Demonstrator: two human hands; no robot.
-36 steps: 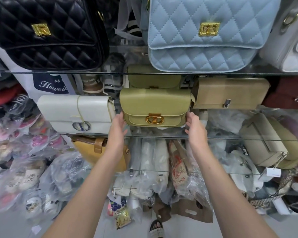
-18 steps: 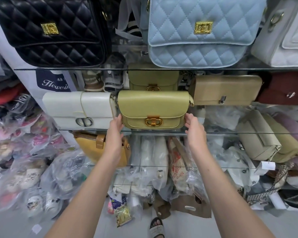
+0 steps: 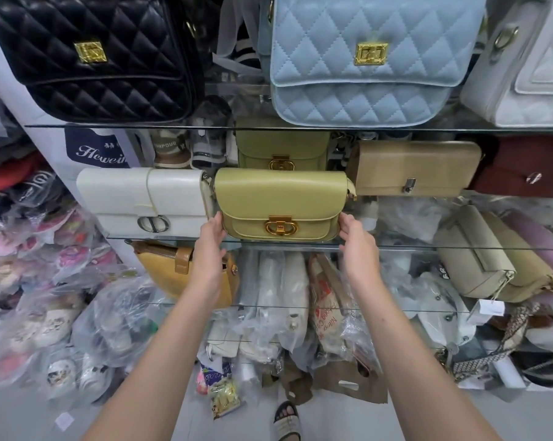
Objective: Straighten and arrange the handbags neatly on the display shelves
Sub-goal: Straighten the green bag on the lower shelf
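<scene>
An olive-green handbag [image 3: 281, 195] with a gold clasp stands upright at the front of the middle glass shelf [image 3: 428, 248]. My left hand [image 3: 209, 238] presses its lower left corner and my right hand [image 3: 353, 237] holds its lower right corner. A second olive-green bag [image 3: 281, 148] stands right behind it, partly hidden. A white handbag [image 3: 141, 198] touches the green bag's left side. A tan clutch [image 3: 415, 168] and a dark red bag [image 3: 529, 167] sit to the right, further back.
On the top shelf stand a black quilted bag [image 3: 100, 55], a light blue quilted bag [image 3: 364, 55] and a white bag [image 3: 529, 68]. Below are a mustard bag [image 3: 173, 272], beige bags [image 3: 491, 259] and plastic-wrapped goods. Bagged shoes pile at left.
The green bag has moved slightly forward and sits square on the shelf edge. Both hands stay at its lower corners, and the bag behind shows more of its clasp.
</scene>
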